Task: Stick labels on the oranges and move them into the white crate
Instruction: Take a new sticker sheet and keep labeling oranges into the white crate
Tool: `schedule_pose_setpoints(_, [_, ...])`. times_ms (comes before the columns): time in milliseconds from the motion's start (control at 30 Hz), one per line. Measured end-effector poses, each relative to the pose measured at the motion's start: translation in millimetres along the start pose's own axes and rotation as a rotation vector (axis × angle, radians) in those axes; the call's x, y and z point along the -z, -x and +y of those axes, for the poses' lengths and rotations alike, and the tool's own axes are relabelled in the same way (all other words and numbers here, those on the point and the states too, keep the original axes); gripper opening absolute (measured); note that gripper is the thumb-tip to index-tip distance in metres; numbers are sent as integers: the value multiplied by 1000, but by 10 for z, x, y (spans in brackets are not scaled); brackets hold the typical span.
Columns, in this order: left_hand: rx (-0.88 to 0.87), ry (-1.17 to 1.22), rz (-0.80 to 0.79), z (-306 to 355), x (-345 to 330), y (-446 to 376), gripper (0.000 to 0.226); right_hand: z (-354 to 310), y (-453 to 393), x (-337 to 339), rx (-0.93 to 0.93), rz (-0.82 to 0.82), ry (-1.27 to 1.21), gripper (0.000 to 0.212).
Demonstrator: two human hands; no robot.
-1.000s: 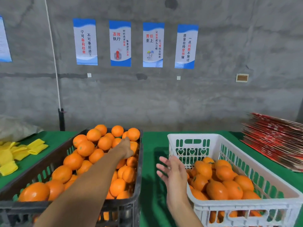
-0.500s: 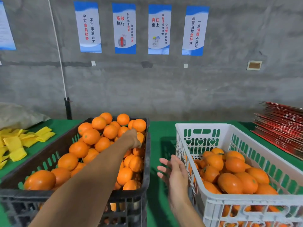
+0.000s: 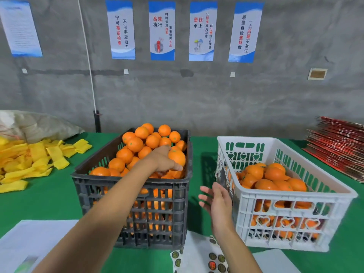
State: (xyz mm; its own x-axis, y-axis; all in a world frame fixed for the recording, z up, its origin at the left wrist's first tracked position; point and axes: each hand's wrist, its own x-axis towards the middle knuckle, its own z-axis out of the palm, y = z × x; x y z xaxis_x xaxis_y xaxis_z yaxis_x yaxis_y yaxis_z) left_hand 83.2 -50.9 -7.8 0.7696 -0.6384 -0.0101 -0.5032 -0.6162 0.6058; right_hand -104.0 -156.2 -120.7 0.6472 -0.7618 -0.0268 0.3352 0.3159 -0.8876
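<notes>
Head view: a round, firm, smooth-skinned orange [image 3: 177, 157] is being gripped around its sides by the left hand [image 3: 162, 160] at the black slatted plastic crate's [image 3: 136, 203] right edge; the right hand [image 3: 217, 201] is being held open, empty.

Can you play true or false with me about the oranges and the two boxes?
1. The left hand grips an orange in the black crate. True.
2. The white crate is empty. False: oranges lie in it.
3. The right hand holds an orange. False: it is open, holding nothing.
4. A sheet of round stickers lies on the green table. True.
</notes>
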Motion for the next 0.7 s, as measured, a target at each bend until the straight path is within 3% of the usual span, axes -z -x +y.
schedule_pose_setpoints(133, [-50, -44, 88, -47, -20, 257, 109, 171, 141, 232, -19, 33, 66, 22])
schedule_pose_setpoints(233, [-30, -40, 117, -136, -58, 318, 95, 373, 238, 458, 49, 45, 190, 25])
schedule_pose_setpoints(400, [25, -16, 181, -167, -112, 389, 97, 621, 427, 1002, 285, 23, 746, 31])
schedule_pose_setpoints(533, [65, -109, 191, -160, -136, 411, 99, 826, 469, 1356, 310, -184, 1362, 47])
schedule_pose_setpoints(600, [77, -136, 200, -150, -132, 428, 102, 871, 445, 1404, 296, -297, 1515, 55])
schedule_pose_setpoints(700, [86, -141, 219, -132, -137, 475, 89, 886, 416, 1395, 330, -327, 1621, 51])
